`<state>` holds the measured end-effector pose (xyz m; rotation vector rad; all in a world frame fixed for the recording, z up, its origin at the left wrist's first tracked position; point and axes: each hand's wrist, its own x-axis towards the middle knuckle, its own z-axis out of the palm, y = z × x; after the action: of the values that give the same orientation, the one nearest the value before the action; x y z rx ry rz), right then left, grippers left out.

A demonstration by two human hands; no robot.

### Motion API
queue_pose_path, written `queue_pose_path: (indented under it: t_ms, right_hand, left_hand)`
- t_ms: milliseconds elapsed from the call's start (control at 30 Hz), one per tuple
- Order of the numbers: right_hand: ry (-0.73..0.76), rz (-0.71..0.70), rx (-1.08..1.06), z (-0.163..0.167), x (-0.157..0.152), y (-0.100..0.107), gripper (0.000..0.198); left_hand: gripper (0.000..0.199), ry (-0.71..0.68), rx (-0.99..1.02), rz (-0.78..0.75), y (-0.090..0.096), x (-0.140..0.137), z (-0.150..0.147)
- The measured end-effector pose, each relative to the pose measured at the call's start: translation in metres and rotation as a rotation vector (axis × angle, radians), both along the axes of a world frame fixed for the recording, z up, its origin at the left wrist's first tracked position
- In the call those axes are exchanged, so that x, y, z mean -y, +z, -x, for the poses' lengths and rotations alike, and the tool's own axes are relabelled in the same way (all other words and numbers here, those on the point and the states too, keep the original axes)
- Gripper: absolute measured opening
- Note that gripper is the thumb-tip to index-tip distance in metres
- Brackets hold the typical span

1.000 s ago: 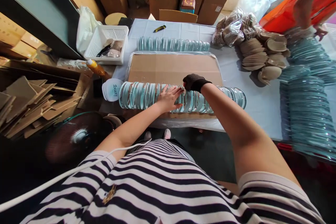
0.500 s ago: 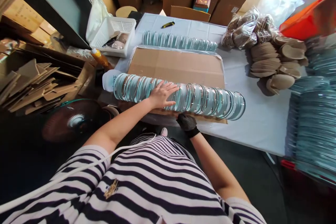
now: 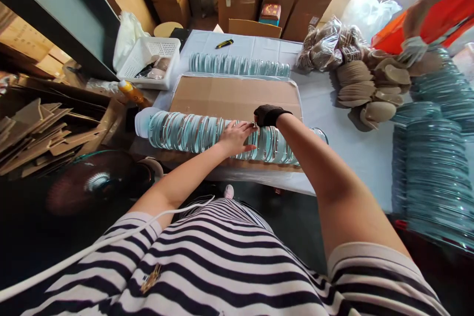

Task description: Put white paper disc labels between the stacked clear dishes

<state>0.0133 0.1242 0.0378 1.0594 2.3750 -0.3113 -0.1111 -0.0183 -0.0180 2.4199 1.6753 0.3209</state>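
Observation:
A long row of round, lid-like glass pieces [image 3: 177, 131] stands on edge along the near side of a flat cardboard sheet [image 3: 237, 93]. My bare left hand [image 3: 237, 138] rests on top of the row, its fingers stretched out to the right. Just beyond those fingertips is my right hand [image 3: 265, 115] in a black dotted glove, its fingers curled in at the row's upper side. Something small and pale shows by the right fingertips, too small to name. A white rounded piece [image 3: 143, 122] sits at the row's left end.
A second glass row [image 3: 237, 65] and a yellow-black cutter [image 3: 224, 44] lie farther back. A white basket [image 3: 172, 49] stands back left. Brown moulded pieces [image 3: 355, 84] and stacked glass [image 3: 437, 168] are at right. A co-worker's gloved hand [image 3: 413, 51] reaches in there.
My right hand has come up from below the row's near edge to its far side, beside my left fingertips. My left hand stays on the glass. A co-worker's arm has appeared at right.

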Motion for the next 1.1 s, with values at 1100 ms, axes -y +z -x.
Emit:
queue_pose_path:
  t_ms: [1100]
  right_hand:
    - [-0.422, -0.133, -0.507, -0.129, 0.212, -0.159, 0.030]
  left_hand:
    - [0.050, 0.001, 0.153, -0.147, 0.008, 0.032, 0.034]
